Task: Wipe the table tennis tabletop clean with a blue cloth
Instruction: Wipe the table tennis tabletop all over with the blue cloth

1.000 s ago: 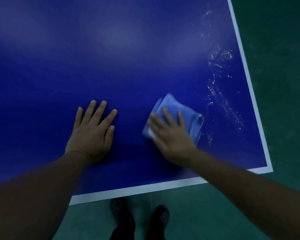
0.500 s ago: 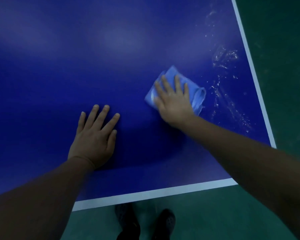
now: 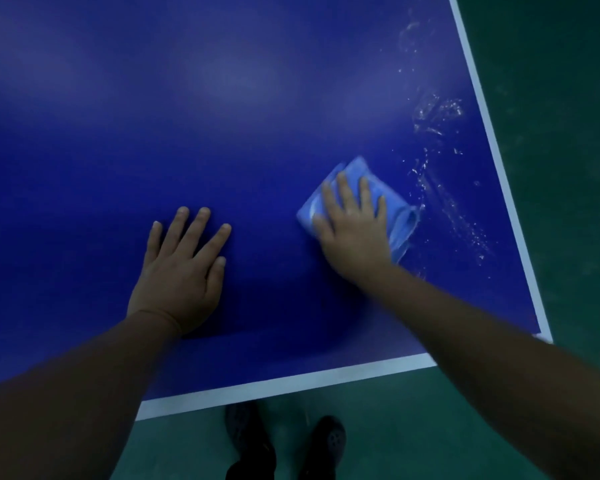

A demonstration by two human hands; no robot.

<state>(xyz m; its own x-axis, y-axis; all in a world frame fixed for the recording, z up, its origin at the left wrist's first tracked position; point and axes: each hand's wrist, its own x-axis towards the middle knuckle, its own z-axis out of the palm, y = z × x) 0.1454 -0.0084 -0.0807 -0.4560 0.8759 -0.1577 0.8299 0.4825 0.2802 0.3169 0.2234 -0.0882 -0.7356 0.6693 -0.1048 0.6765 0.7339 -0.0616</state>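
Note:
The dark blue table tennis tabletop [image 3: 222,116] fills most of the view, with white lines along its near and right edges. My right hand [image 3: 354,230] presses flat on a folded light-blue cloth [image 3: 400,216] near the right side of the table. My left hand [image 3: 181,268] rests flat on the tabletop with fingers spread, holding nothing. A streak of wet droplets [image 3: 440,168] runs along the surface between the cloth and the right edge.
The table's near right corner [image 3: 544,336] is close to my right forearm. Green floor [image 3: 551,133] lies to the right of the table and in front of it. My dark shoes [image 3: 284,445] stand just below the near edge.
My right hand slid the cloth away from me across the tabletop, then drew it a little back toward me. My left hand stayed planted in place.

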